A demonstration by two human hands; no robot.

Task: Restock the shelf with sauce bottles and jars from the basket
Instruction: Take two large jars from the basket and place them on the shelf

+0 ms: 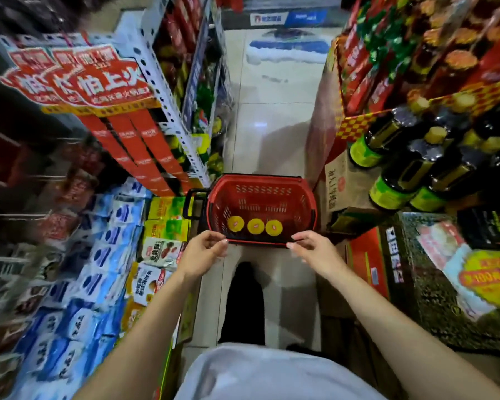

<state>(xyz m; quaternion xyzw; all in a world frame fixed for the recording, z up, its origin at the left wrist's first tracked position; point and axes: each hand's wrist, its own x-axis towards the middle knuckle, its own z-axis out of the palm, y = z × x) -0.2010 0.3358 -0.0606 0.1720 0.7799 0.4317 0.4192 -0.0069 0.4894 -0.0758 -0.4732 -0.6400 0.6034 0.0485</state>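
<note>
A red plastic basket (260, 178) stands on the tiled floor of a narrow shop aisle, straight ahead of me. Three jars with yellow lids (256, 226) stand in a row along its near side; only their tops show. My left hand (202, 252) pinches the left end of the basket's near rim. At the right end of that rim, my right hand (312, 249) pinches it the same way. On the right, the display (355, 125) carries dark sauce bottles (401, 168) with green labels and yellow caps.
A white shelf unit (168, 105) with red boxes and a slope of blue and white packets (98, 269) line the left side. Cardboard cartons (344, 180) and a red box (367, 258) crowd the right. The basket's black handle (191, 203) sticks out left.
</note>
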